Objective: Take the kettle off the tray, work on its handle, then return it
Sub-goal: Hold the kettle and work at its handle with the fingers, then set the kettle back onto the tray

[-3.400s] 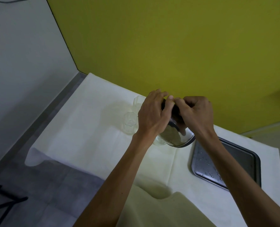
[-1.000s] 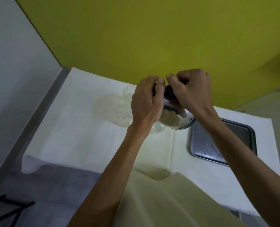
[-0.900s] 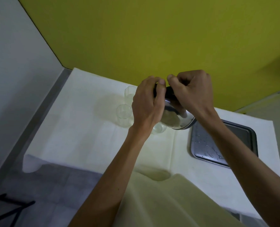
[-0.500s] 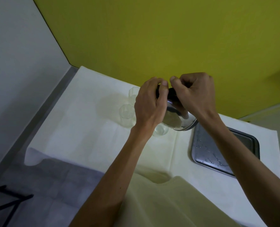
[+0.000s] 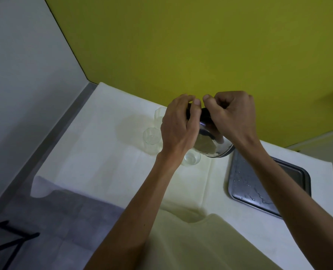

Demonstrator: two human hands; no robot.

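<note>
Yellow wall [image 5: 200,45] rose behind a desk [image 5: 95,152] draped in pale cloth, and the person stood over it with both arms out. The steel kettle [image 5: 210,145] was off the tray [image 5: 245,184], held tilted just left of the tray's near corner. Whether its base cleared the cloth I could not tell. The left hand [image 5: 178,129] had its fingers curled over one end of the black handle [image 5: 205,115]. The right hand [image 5: 234,115] was clamped on the other end, and the two thumbs almost met above it.

What worried me were the three clear glasses [image 5: 151,140] standing close under and beside the kettle, one of them tucked right by the left wrist. If a twist on the handle slipped, the tilted body could swing down and knock a glass over. The tray was beaded with water, so the kettle might be wet and slick too, and it could skid when set back.

Compared with half a second earlier, very little had changed. Both hands still gripped the handle in the same way, the kettle had not gone back to the tray, and the glasses had not moved.
</note>
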